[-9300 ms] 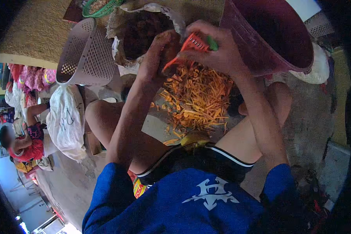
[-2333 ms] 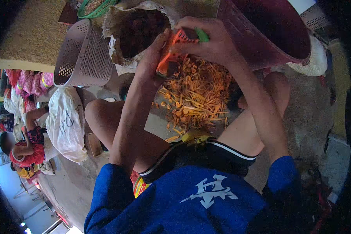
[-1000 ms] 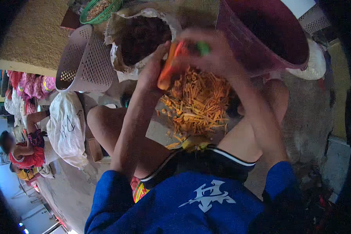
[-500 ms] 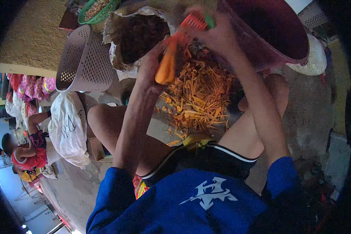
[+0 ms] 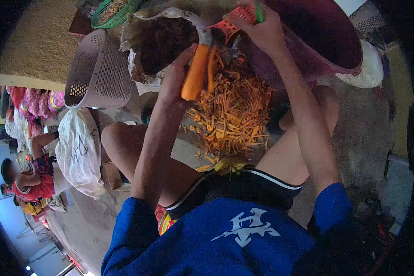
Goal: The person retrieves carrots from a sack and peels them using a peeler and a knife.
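Observation:
An orange peeled carrot point(image 5: 198, 73) is gripped in my left hand point(image 5: 175, 76), its thick end pointing down toward me. Beside it hangs a thin strip of carrot peel point(image 5: 211, 69). My right hand point(image 5: 266, 34) is closed around a red peeler point(image 5: 234, 24) with holes through it and a green part; the tool is held beyond the carrot, apart from it. Below both hands a heap of carrot peelings point(image 5: 237, 110) lies on the floor between my bent legs.
Past my left hand stands an open sack point(image 5: 168, 43) with dark contents. Further left are a grey perforated basket point(image 5: 99, 69) and a stuffed white sack point(image 5: 79, 152). A large maroon tub point(image 5: 285, 69) stands at the right. A person in red point(image 5: 30, 181) sits far left.
My right hand has swung the peeler up and to the right, away from the carrot. A peel strip now shows beside the carrot, which has shifted only slightly.

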Tool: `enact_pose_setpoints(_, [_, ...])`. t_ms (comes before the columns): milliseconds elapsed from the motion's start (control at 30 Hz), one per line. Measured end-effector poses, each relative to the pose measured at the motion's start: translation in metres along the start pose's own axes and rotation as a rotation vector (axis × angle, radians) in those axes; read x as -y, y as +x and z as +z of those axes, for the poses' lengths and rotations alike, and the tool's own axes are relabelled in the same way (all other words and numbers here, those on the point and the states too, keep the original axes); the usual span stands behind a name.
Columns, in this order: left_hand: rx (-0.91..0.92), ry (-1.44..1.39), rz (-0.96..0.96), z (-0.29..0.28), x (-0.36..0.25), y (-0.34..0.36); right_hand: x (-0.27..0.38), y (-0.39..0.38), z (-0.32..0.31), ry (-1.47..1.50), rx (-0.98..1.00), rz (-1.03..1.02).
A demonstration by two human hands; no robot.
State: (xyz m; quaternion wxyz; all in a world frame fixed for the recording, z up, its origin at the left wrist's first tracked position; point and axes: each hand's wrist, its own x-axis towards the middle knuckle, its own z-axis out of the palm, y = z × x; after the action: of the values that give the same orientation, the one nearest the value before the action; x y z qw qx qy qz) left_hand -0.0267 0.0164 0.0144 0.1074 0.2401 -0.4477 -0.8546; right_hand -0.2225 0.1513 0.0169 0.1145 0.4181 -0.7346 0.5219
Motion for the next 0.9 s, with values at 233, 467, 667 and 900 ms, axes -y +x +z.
enact_pose_setpoints(233, [0.175, -0.105, 0.057, -0.012, -0.001, -0.003, 0.058, -0.033, 0.019, 0.172, 0.285, -0.368])
enact_pose_setpoints(467, [-0.023, -0.049, -0.021, 0.001, 0.000, -0.005, 0.003, -0.004, 0.005, -0.006, 0.097, -0.004])
enact_pose_setpoints(667, [-0.017, -0.068, -0.016, 0.003, 0.004, -0.006, 0.038, -0.024, 0.009, 0.101, 0.255, -0.177])
enact_pose_setpoints(900, [0.064, -0.206, -0.076, -0.016, 0.027, -0.003, 0.001, 0.002, -0.003, -0.097, -0.147, -0.026])
